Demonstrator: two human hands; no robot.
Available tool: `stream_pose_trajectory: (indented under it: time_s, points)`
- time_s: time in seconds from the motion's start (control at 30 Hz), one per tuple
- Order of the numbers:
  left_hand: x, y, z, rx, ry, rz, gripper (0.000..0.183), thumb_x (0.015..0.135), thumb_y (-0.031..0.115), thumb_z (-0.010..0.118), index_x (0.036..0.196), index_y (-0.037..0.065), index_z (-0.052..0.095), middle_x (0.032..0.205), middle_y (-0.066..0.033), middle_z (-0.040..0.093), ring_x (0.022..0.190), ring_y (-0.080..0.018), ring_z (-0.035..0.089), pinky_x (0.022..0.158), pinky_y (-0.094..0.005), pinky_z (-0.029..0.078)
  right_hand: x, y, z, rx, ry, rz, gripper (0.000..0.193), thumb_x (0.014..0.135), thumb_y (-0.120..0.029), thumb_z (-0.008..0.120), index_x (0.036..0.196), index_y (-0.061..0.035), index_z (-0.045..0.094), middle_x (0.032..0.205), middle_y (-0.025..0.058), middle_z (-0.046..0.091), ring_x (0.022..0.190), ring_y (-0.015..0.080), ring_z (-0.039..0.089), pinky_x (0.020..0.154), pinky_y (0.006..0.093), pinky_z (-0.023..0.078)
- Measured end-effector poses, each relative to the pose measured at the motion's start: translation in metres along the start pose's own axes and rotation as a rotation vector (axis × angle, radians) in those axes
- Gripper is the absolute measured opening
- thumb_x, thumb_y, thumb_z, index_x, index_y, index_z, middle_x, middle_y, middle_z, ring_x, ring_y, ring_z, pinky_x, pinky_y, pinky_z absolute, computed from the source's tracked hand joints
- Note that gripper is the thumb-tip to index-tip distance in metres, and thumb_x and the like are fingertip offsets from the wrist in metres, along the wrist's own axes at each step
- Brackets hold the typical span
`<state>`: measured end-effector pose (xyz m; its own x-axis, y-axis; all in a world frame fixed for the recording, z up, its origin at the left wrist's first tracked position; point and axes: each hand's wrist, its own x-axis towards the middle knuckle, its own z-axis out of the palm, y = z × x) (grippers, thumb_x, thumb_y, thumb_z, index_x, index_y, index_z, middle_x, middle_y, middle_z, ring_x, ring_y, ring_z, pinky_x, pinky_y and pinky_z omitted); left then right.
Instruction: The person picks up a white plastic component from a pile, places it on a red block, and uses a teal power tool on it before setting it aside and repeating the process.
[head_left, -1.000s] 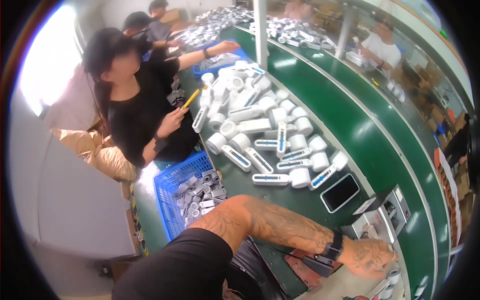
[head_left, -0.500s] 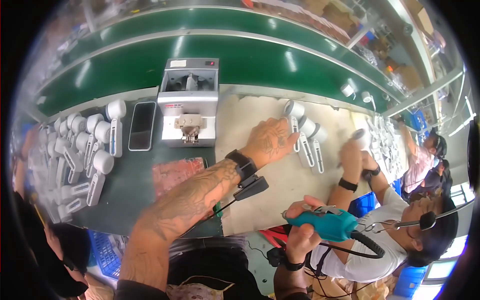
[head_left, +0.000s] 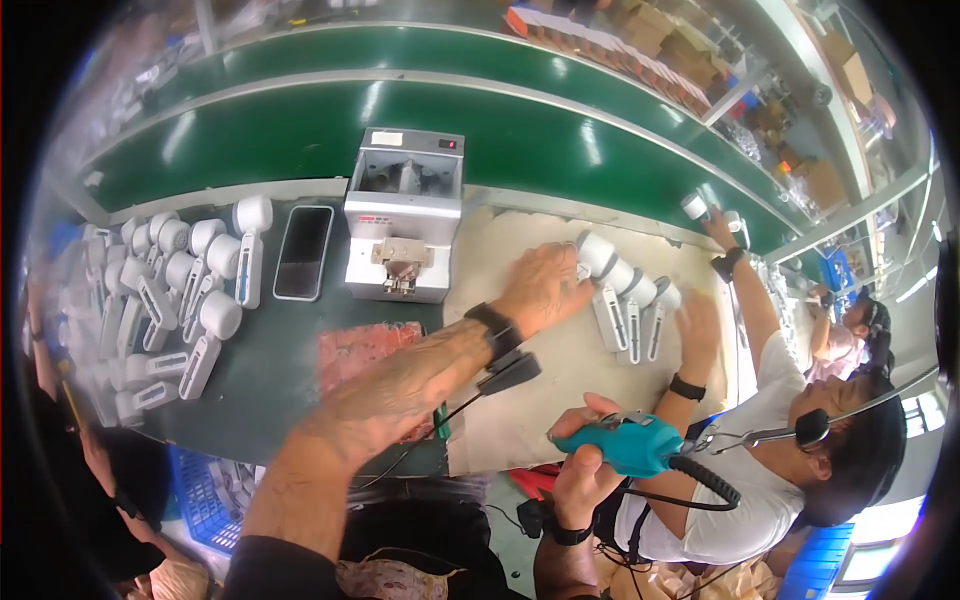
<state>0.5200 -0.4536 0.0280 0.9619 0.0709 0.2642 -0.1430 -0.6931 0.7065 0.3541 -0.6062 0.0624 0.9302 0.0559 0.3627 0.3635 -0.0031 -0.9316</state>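
My left hand (head_left: 545, 287) reaches over the paper-covered part of the bench, its fingers blurred beside a cluster of white handheld devices with round heads (head_left: 598, 252). Whether the fingers grip the nearest one cannot be made out. Below and to the right, my right hand (head_left: 582, 480) is wrapped around a teal electric screwdriver (head_left: 630, 445) with a black coiled cord. The tool points left, held above the bench's front edge.
A grey metal machine (head_left: 405, 215) and a phone (head_left: 303, 252) occupy the bench's back middle. Many more white devices (head_left: 205, 290) lie piled at left. A red worn pad (head_left: 365, 355) lies under my left forearm. A co-worker's hand (head_left: 697, 335) is close by on the right.
The view has shifted, so the bench appears farther right. My left hand stays by the white devices, more blurred now. The co-worker's far arm has reached toward the green belt.
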Motion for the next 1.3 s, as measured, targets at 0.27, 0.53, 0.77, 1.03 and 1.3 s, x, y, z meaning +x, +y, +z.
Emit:
stream_pose_trajectory:
  time_s: [0.27, 0.53, 0.77, 1.03, 1.3]
  points:
    - [-0.108, -0.011, -0.128, -0.052, 0.063, 0.323, 0.024, 0.079, 0.015, 0.07, 0.096, 0.004, 0.058, 0.087, -0.0117, 0.055, 0.076, -0.0325, 0.058, 0.065, -0.0428, 0.049, 0.022, 0.011, 0.034, 0.05, -0.046, 0.002, 0.076, 0.091, -0.059, 0.06, 0.123, 0.0086, 0.049, 0.079, 0.0078, 0.057, 0.07, 0.0196, 0.058, 0.062, 0.031, 0.047]
    - [-0.169, -0.057, -0.154, 0.074, 0.03, 0.274, 0.022, 0.077, 0.012, 0.075, 0.096, 0.004, 0.065, 0.095, -0.0085, 0.064, 0.085, -0.0284, 0.063, 0.073, -0.0389, 0.054, 0.033, -0.019, 0.078, 0.302, -0.162, 0.13, 0.07, 0.091, -0.067, 0.053, 0.111, -0.0001, 0.051, 0.069, 0.0035, 0.047, 0.059, 0.0153, 0.046, 0.053, 0.03, 0.038]
    - [-0.167, -0.069, -0.162, -0.018, 0.021, 0.309, 0.024, 0.079, 0.013, 0.074, 0.099, 0.004, 0.064, 0.092, -0.0096, 0.064, 0.082, -0.0316, 0.062, 0.079, -0.0402, 0.052, 0.066, -0.035, 0.128, 0.349, -0.263, 0.04, 0.076, 0.085, -0.076, 0.05, 0.113, -0.0052, 0.054, 0.063, 0.0008, 0.044, 0.056, 0.0132, 0.042, 0.054, 0.029, 0.035]
    - [-0.172, -0.081, -0.169, 0.058, -0.031, 0.267, 0.038, 0.078, 0.028, 0.076, 0.109, 0.009, 0.064, 0.103, -0.0063, 0.059, 0.094, -0.0263, 0.058, 0.085, -0.0381, 0.049, 0.107, -0.018, 0.195, 0.364, -0.29, -0.102, 0.056, 0.097, -0.051, 0.057, 0.108, 0.0037, 0.052, 0.068, 0.0064, 0.051, 0.059, 0.017, 0.051, 0.054, 0.0321, 0.044]
    - [-0.176, -0.085, -0.167, 0.036, -0.019, 0.261, 0.042, 0.077, 0.029, 0.077, 0.112, 0.011, 0.063, 0.106, -0.0039, 0.061, 0.094, -0.0249, 0.057, 0.087, -0.0379, 0.047, 0.112, 0.016, 0.215, 0.283, -0.427, -0.161, 0.045, 0.099, -0.044, 0.055, 0.103, 0.001, 0.052, 0.071, 0.0074, 0.054, 0.062, 0.0175, 0.054, 0.056, 0.0304, 0.044]
